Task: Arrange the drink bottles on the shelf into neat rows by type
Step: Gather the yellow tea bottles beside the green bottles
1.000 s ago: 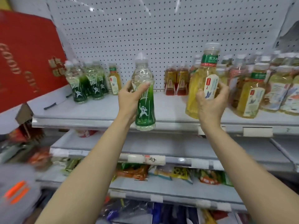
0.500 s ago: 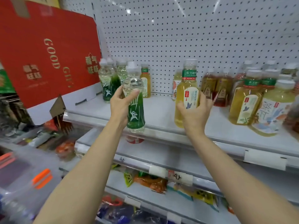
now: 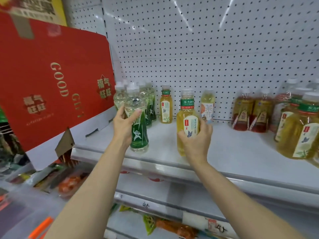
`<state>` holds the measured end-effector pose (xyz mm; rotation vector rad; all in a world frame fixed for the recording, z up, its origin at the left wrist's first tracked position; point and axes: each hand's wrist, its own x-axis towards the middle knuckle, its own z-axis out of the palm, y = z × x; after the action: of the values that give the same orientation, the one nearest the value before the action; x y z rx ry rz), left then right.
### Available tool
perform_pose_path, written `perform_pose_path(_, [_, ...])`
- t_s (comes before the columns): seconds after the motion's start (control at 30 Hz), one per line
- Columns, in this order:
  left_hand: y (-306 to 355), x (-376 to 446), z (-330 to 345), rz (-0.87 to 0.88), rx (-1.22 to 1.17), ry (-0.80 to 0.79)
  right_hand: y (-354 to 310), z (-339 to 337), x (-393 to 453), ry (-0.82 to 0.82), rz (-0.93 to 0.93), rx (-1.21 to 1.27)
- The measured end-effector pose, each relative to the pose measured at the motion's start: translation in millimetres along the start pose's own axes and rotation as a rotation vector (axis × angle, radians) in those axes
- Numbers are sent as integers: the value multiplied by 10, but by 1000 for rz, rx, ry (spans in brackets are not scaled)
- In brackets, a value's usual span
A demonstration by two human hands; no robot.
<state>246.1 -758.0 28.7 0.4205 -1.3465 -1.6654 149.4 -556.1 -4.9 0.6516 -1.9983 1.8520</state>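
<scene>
Two bottles are in your hands at a white shelf (image 3: 224,152) backed by white pegboard (image 3: 207,49), with a red carton (image 3: 51,80) leaning at its left end and lower shelves of snack packets (image 3: 172,226) beneath. Since half a second ago, your view has come nearer and swung left, so the carton fills more of the frame, and both bottles sit lower against the shelf.

Your left hand (image 3: 124,125) curls round the green-labelled bottle (image 3: 138,125), upright, its base at the shelf's front edge just ahead of the cluster of matching green bottles (image 3: 148,104). Your right hand (image 3: 195,140) wraps the yellow tea bottle (image 3: 187,118) from below and the right, also upright, in front of a smaller yellow bottle (image 3: 166,107) and a pale bottle (image 3: 207,106) at the back. More tea bottles (image 3: 296,131) stand at the right.
</scene>
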Motion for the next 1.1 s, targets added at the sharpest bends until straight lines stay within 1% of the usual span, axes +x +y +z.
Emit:
perform_pose_path(0.1, [-11,110,59,-17,3,-21,12,263,38,9,40,2])
perform_pose_path(0.17, [-86,240,71,4,17,-16,54,414,90,24,51,4])
perform_pose_path(0.27, [-225,433,34,38,128,-11,120,621,152,26,75,-12])
perform_pose_path(0.33, [-286,512,16,89,250,-7,160,738,193,34,73,-30])
perform_pose_path(0.4, [-368,521,1,124,449,16,202,824,239,28,67,-51])
perform_pose_path(0.5, [-561,361,-38,77,845,84,270,884,294,-8,25,-78])
perform_pose_path(0.57, [-683,298,-72,33,982,84,309,904,330,-42,23,-102])
perform_pose_path(0.7, [-653,400,-27,-4,1055,64,396,969,462,-71,97,-184])
perform_pose_path(0.8, [-613,448,36,10,1124,69,486,1038,626,-94,155,-247])
perform_pose_path(0.87, [-633,467,36,15,1166,71,542,1082,748,-94,160,-268])
perform_pose_path(1.03, [-674,516,17,69,1283,83,688,1211,1075,-108,191,-295])
perform_pose_path(1.1, [-682,549,-15,105,1292,82,751,1274,1185,-122,200,-315])
